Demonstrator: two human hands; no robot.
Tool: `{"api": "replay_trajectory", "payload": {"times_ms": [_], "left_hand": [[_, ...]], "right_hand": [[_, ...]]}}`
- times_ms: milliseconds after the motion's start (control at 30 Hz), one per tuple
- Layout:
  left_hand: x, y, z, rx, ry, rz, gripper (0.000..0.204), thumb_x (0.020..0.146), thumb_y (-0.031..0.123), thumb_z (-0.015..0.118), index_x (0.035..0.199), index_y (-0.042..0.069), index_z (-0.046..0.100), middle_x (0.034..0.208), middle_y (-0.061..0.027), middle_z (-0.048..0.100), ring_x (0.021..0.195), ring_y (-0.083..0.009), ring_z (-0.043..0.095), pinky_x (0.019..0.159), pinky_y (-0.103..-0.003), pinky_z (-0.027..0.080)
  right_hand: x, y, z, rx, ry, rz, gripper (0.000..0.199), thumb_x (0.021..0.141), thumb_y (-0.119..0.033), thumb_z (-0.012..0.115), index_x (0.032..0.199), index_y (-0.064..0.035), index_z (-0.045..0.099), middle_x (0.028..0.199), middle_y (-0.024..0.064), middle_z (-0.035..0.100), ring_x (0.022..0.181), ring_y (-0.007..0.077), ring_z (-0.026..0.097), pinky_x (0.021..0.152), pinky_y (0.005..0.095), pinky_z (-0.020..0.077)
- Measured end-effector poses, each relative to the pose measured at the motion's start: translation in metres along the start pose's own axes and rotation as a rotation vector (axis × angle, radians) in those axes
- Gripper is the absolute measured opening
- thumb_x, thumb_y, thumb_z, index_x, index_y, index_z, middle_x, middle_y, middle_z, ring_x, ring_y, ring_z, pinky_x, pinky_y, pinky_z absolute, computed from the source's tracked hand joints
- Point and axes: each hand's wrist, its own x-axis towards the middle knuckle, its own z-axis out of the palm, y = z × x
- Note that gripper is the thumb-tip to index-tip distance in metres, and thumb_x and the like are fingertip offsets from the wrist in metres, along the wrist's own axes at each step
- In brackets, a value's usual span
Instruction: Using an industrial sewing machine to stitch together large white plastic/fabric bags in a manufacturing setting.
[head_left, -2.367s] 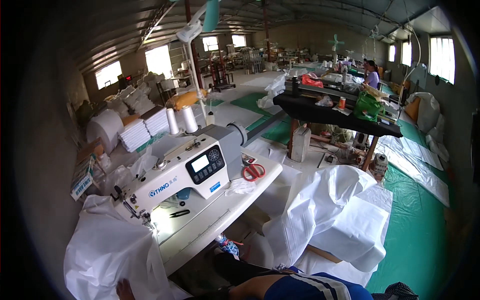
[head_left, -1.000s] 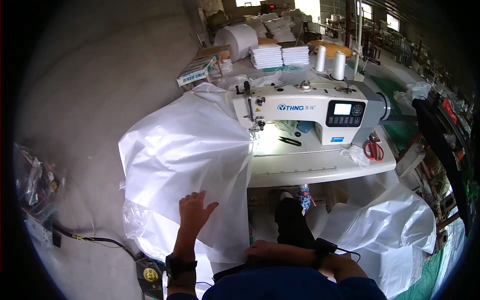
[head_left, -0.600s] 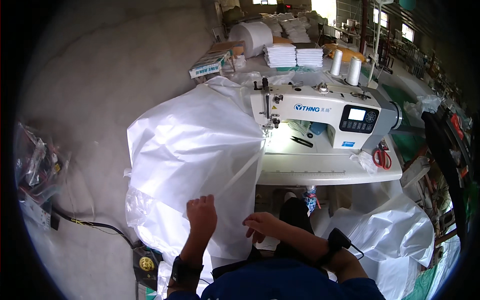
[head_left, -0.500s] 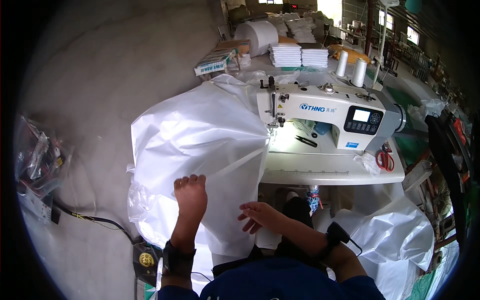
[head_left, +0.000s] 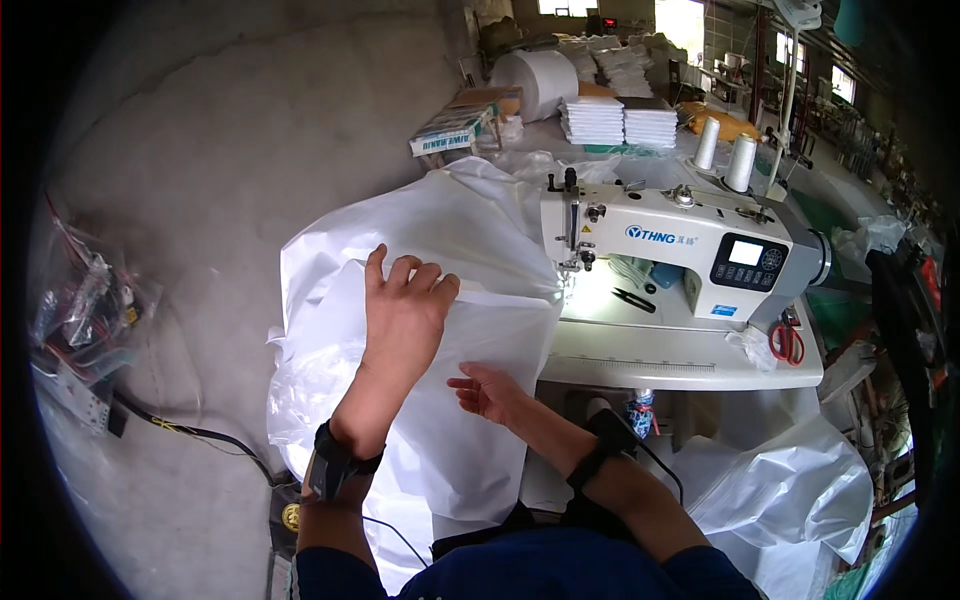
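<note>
Handling sheet (head_left: 450, 225) gently, best without tugging at machine (head_left: 660, 215) to right; with right hand (head_left: 490, 392) spread, left hand's (head_left: 406, 316) grip impossible to tell.

Dark blue top (head_left: 540, 572), its 2 sleeves (head_left: 335, 573) ending well short of the wrists. Black trousers (head_left: 587, 512). Left hand (head_left: 405, 318) and right hand (head_left: 490, 393) bare. 2 black straps (head_left: 596, 464), 1 per forearm, each with a dark, boxy device (head_left: 328, 464). 2 thin dark cables (head_left: 400, 537), 1 near each strap.
</note>
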Motion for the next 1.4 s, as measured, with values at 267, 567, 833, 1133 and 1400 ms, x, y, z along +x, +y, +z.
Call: {"api": "replay_trajectory", "payload": {"times_ms": [267,567,833,1133,1400], "left_hand": [[-0.014,-0.008,-0.011,-0.044,-0.054,0.009,0.021,0.068,0.006,0.068,0.087,0.013,0.073,0.091,0.0013,0.066,0.1,-0.0199,0.06,0.107,-0.057,0.034],[-0.03,-0.009,-0.004,-0.101,-0.101,-0.01,0.017,0.065,0.014,0.062,0.08,0.01,0.067,0.085,-0.0027,0.061,0.094,-0.0227,0.059,0.109,-0.057,0.031],[-0.092,0.002,-0.015,-0.779,-0.918,-0.066,0.017,0.095,0.017,0.051,0.092,0.004,0.061,0.085,-0.0262,0.062,0.075,-0.0469,0.059,0.066,-0.049,0.048],[-0.224,0.015,0.083,-0.917,-0.842,-0.1,0.023,0.094,0.029,0.051,0.099,0.009,0.061,0.09,-0.0247,0.064,0.084,-0.0453,0.061,0.076,-0.051,0.049],[-0.22,0.005,0.101,-0.528,-1.179,-0.043,0.026,0.096,0.034,0.045,0.102,0.013,0.059,0.097,-0.0229,0.067,0.091,-0.0478,0.062,0.079,-0.055,0.049]], "right_hand": [[0.057,0.029,0.041,-0.18,-0.007,0.053,0.045,0.087,-0.045,0.071,0.108,-0.0089,0.055,0.09,0.0095,0.066,0.064,0.0136,0.061,0.053,0.0282,0.0553],[0.143,0.056,0.057,-0.219,-0.03,-0.089,0.028,0.087,-0.036,0.067,0.095,-0.01,0.06,0.079,0.0072,0.062,0.052,0.0156,0.051,0.047,0.0331,0.0509],[-0.031,0.105,-0.014,-0.061,-0.326,-0.28,0.022,0.092,-0.022,0.065,0.104,-0.0047,0.07,0.094,0.0055,0.069,0.083,0.0171,0.064,0.081,0.0342,0.0544],[-0.067,0.13,-0.089,0.314,-0.081,-0.152,0.04,0.092,-0.037,0.065,0.104,0.0009,0.066,0.073,0.0087,0.063,0.067,0.0196,0.061,0.077,0.0398,0.0535],[-0.117,0.096,-0.068,0.185,-0.166,-0.357,0.043,0.094,-0.043,0.058,0.112,-0.0047,0.065,0.067,-0.0001,0.052,0.051,0.0128,0.045,0.053,0.0269,0.0429]]}}
